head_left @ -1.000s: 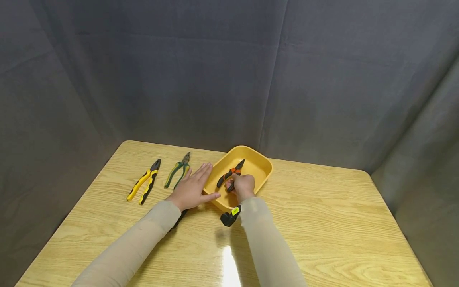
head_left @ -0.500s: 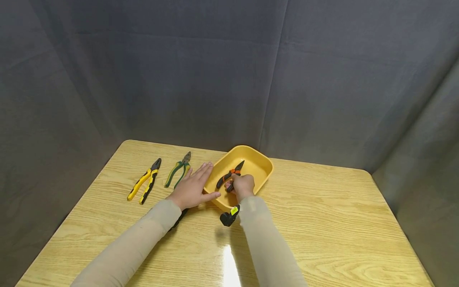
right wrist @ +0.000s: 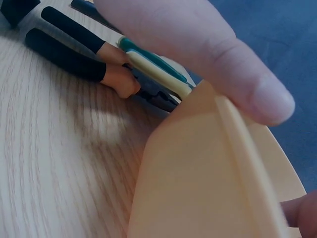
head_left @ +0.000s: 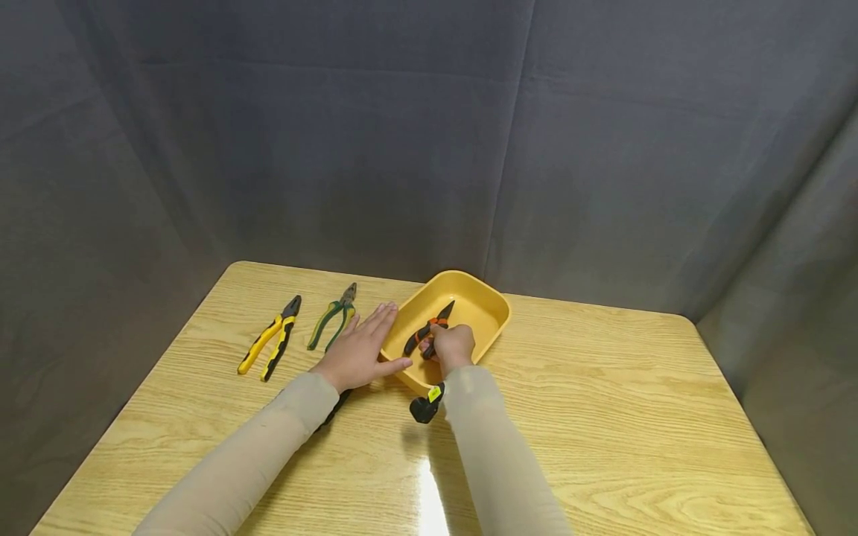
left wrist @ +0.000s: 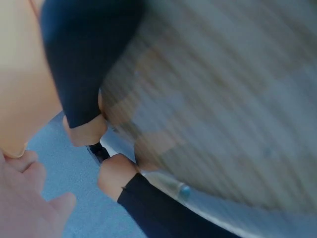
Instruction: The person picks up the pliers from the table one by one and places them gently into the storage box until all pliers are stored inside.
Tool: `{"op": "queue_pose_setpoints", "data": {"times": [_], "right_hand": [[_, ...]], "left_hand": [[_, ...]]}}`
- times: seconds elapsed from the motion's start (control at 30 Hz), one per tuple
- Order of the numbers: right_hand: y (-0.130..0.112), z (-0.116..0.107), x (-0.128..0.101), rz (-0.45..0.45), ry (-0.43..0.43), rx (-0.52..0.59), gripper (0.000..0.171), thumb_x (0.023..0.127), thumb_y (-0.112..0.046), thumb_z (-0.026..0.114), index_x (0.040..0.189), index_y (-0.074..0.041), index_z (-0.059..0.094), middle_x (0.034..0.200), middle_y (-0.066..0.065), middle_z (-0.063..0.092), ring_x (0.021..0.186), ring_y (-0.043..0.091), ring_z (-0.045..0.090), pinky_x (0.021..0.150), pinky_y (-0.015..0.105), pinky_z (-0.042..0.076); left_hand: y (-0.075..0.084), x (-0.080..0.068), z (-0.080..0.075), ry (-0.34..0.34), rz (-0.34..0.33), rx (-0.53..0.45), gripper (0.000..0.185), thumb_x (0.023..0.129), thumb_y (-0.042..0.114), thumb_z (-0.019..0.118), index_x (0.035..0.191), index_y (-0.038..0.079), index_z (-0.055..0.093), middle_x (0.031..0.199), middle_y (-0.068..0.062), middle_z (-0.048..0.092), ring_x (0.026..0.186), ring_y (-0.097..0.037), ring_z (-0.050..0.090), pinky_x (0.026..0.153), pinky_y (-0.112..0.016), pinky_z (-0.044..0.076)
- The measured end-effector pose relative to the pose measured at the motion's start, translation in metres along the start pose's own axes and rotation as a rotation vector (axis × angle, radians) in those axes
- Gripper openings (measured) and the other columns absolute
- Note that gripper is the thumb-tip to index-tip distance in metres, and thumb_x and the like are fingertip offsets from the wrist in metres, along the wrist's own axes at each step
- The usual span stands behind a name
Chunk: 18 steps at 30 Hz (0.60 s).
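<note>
The right hand reaches into the yellow tray with its fingers curled round the handles of the orange-and-black pliers, whose dark nose points toward the far rim. The pliers sit inside the tray, near its left wall; whether they rest on the bottom or are lifted clear cannot be told.

The left hand lies flat on the table with straight, spread fingers, grasping nothing. Its thumb touches the tray's near-left outer wall, and in the right wrist view a fingertip presses against the tray's rim.

2 more pliers lie on the table left of that hand: green-handled pliers just beside its fingers, and yellow-and-black pliers farther left.
</note>
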State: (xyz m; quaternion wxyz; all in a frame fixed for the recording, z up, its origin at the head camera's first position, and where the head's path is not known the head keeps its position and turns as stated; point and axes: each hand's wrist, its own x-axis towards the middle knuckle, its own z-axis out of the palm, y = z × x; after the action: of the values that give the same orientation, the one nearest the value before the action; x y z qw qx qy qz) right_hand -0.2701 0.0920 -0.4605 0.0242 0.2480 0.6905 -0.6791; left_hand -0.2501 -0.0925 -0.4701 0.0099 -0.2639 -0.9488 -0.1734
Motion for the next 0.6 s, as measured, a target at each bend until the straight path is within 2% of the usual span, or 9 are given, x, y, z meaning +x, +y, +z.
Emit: {"op": "queue_pose_setpoints", "data": {"times": [0.3,0.6], "right_hand": [[0.0031,0.002,0.0051,-0.026,0.028,-0.094,0.02,0.098,-0.008,0.065,0.097,0.011,0.067,0.069,0.017,0.069,0.052,0.017,0.067,0.049,0.022,0.054],[0.0043,0.002,0.0034,-0.054,0.041,-0.164,0.021,0.098,-0.012,0.066,0.097,0.009,0.069,0.066,0.014,0.069,0.049,0.013,0.065,0.051,0.023,0.055]], "left_hand": [[-0.0015,0.0005,0.0008,-0.002,0.001,0.006,0.1,0.096,0.068,0.052,0.163,0.005,0.012,0.169,-0.008,0.013,0.155,-0.024,0.011,0.123,-0.056,0.013],[-0.0003,0.0004,0.0011,-0.005,0.0,-0.007,0.099,0.096,0.067,0.053,0.163,0.006,0.012,0.169,-0.009,0.013,0.156,-0.025,0.01,0.123,-0.056,0.013]]}}
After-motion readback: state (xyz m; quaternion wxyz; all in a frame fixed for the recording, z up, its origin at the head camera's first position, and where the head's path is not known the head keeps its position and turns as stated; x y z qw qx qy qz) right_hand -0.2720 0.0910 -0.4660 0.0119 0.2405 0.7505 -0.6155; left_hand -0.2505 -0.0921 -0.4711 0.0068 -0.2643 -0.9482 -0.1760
